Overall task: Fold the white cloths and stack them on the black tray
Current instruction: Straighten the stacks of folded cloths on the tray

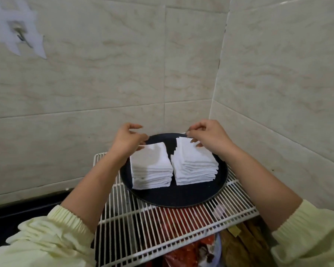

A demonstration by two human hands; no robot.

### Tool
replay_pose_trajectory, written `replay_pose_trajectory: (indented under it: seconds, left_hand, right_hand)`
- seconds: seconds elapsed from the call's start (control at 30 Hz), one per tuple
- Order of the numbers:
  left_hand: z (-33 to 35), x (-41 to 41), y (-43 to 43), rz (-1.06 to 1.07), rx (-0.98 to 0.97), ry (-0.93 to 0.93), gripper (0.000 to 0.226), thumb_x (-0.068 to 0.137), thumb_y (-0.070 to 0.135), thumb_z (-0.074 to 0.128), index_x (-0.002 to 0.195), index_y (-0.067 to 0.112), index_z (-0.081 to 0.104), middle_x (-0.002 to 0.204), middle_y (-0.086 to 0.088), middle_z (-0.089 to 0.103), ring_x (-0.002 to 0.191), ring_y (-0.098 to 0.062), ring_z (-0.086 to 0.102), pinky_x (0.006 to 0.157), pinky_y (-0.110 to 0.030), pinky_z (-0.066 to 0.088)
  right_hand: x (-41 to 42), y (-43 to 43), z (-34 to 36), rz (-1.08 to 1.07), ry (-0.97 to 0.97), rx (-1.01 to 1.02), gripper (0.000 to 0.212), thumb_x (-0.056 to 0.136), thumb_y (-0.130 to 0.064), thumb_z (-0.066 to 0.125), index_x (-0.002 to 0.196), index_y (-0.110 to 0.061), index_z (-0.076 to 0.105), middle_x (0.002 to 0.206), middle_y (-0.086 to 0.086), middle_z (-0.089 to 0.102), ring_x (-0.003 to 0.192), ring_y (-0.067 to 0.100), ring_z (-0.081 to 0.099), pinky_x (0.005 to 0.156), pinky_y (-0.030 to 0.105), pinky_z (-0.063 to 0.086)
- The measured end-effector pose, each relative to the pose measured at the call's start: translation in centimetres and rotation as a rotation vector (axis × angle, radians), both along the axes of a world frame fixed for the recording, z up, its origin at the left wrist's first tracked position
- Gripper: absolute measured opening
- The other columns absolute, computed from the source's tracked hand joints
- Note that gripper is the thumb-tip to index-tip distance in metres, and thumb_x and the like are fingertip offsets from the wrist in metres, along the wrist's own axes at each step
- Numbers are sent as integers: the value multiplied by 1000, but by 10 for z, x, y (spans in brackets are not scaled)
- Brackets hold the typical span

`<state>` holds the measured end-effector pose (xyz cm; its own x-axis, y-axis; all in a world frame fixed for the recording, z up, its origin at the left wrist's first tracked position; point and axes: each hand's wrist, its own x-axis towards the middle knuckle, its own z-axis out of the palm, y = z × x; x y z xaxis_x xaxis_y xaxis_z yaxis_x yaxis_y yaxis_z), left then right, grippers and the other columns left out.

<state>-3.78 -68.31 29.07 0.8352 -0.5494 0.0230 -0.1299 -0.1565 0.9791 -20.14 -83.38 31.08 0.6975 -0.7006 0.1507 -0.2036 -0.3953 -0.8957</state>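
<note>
A round black tray (181, 197) sits on a white wire rack (162, 224) in the tiled corner. Two stacks of folded white cloths stand side by side on it, the left stack (151, 170) and the right stack (195, 168). My left hand (127, 139) hovers over the left stack's far left corner with its fingers loosely curled, the lower fingertips at the top cloth's corner. My right hand (206, 135) is over the far end of the right stack. Its thumb and forefinger meet just above the top cloth's far edge, and I cannot tell if cloth is between them.
Tiled walls (104, 83) close in behind and to the right of the tray. Under the rack lie red packets (174, 220) and brown items (245, 243). A dark counter surface (12, 214) lies to the left. A hook (21, 35) hangs on the wall at upper left.
</note>
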Motion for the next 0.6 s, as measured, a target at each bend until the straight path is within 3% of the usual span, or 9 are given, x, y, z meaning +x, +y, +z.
replay_pose_trajectory:
  seconds: [0.07, 0.13, 0.23, 0.3, 0.37, 0.6]
  left_hand:
    - [-21, 10, 18, 97, 52, -38, 25, 82, 11, 70, 103, 12, 55, 78, -8, 59, 62, -19, 55, 58, -28, 47]
    - [-40, 15, 31, 167, 174, -115, 18, 82, 22, 69, 79, 14, 53, 64, -7, 55, 59, -24, 51, 61, -32, 43]
    - [-55, 12, 41, 129, 361, -213, 48, 88, 31, 60, 48, 14, 41, 45, -5, 42, 50, -24, 49, 60, -36, 47]
    - [-58, 8, 43, 105, 382, -231, 48, 90, 32, 57, 49, 11, 44, 49, -10, 48, 53, -28, 55, 61, -37, 49]
    - [-59, 6, 44, 93, 401, -250, 42, 90, 32, 55, 55, 9, 49, 54, -11, 54, 59, -31, 57, 59, -34, 43]
    - [-59, 3, 41, 47, 340, -250, 39, 88, 24, 54, 53, 11, 44, 56, -11, 44, 55, -21, 41, 59, -29, 31]
  right_hand:
    - [11, 25, -8, 89, 54, -17, 4, 84, -12, 68, 88, -11, 67, 86, 11, 70, 72, 17, 67, 65, 29, 53]
    - [23, 42, -17, 130, 177, -142, 9, 85, -13, 63, 89, -6, 69, 88, 13, 71, 80, 24, 68, 72, 36, 54]
    - [38, 56, -27, 141, 388, -352, 17, 86, -12, 53, 95, -1, 63, 95, 11, 66, 90, 28, 60, 72, 36, 46]
    - [43, 62, -28, 147, 498, -404, 9, 87, -9, 47, 80, -4, 49, 82, 9, 54, 78, 27, 52, 59, 33, 35]
    - [48, 67, -26, 143, 590, -434, 23, 89, -5, 44, 69, -10, 34, 71, 5, 42, 63, 20, 41, 52, 31, 27]
    - [59, 70, -29, 126, 721, -451, 29, 86, 2, 40, 64, -13, 29, 65, 4, 35, 55, 16, 31, 46, 26, 22]
